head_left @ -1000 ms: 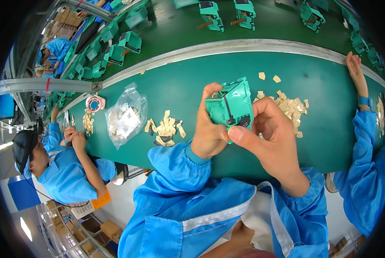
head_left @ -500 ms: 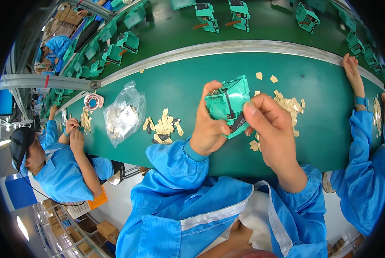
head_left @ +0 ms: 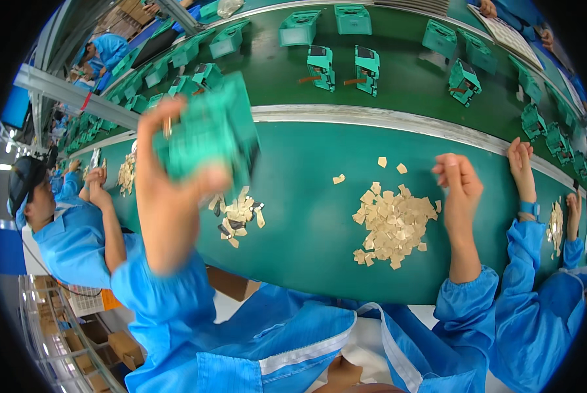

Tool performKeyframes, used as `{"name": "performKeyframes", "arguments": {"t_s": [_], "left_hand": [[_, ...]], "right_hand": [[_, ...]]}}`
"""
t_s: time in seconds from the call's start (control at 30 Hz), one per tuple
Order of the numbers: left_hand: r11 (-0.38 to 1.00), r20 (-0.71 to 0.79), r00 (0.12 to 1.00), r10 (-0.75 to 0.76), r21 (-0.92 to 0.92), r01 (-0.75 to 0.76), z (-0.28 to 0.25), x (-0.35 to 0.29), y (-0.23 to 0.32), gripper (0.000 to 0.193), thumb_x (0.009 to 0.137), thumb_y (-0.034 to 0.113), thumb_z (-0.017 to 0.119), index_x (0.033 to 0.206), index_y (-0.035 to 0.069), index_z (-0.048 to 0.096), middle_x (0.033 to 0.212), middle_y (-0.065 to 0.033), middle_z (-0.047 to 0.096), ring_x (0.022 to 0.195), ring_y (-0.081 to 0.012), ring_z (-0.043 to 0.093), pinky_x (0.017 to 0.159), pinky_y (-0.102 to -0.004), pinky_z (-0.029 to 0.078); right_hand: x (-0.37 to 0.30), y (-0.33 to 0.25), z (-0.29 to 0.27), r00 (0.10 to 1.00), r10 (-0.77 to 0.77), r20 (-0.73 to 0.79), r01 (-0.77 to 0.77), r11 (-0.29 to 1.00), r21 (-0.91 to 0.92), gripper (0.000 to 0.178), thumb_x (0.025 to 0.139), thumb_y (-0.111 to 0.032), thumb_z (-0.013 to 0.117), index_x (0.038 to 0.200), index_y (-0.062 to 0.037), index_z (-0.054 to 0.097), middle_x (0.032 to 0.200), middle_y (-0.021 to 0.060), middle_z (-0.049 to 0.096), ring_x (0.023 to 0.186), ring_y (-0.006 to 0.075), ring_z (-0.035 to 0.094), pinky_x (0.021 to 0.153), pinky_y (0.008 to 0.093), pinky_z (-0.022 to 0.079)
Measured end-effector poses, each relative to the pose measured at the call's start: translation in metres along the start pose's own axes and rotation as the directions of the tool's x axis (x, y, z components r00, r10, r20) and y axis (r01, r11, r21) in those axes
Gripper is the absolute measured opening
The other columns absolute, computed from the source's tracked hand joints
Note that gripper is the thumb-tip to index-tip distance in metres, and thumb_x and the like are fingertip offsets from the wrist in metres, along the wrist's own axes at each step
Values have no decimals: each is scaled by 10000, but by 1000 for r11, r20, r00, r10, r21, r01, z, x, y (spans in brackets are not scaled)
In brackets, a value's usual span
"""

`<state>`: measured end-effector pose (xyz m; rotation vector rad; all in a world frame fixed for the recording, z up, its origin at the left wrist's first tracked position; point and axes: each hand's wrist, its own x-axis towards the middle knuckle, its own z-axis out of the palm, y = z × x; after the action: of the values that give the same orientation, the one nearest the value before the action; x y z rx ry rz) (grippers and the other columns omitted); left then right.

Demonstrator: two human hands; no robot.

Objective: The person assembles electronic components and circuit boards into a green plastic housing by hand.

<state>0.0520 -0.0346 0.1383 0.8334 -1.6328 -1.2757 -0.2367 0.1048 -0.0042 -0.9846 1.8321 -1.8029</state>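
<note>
We identify the housing [head_left: 205,134] as plastic; blur hides its finish. We read the desk [head_left: 306,196] as smooth and faintly glossy, the rail [head_left: 372,116] as dull metal, the belt [head_left: 398,78] as smooth. The chips [head_left: 395,226] look matt, paper-like. We find soft-sheen cloth on the sleeve [head_left: 467,301], matt cardboard on the box [head_left: 231,283].

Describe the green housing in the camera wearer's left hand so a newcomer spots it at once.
Start at the green table and look left of centre. There the wearer's left hand holds a boxy, blurred green housing. Unlike the similar housings beyond the pale metal rail, it is in a hand and looks largest.
</note>
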Motion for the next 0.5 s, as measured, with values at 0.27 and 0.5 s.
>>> {"name": "performKeyframes", "arguments": {"t_s": [0.27,0.5], "left_hand": [[852,-95,964,-247,452,263,-25,186,-165,951,673,386,822,1374,4,305,1346,-225,399,1252,-330,393,1013,-413,344],[798,-186,932,310,584,-149,-24,155,-125,850,682,330,816,1324,-27,388,1238,-202,525,1167,-289,492,955,-393,412]], "right_hand": [[4,18,-1,994,-90,54,97,984,-148,210,936,-186,547,877,-4,635,753,10,600,669,53,497,578,194,368],[6,24,-6,991,-132,35,136,976,-168,192,925,-190,571,902,-15,647,756,7,610,653,48,498,565,191,370]]}}
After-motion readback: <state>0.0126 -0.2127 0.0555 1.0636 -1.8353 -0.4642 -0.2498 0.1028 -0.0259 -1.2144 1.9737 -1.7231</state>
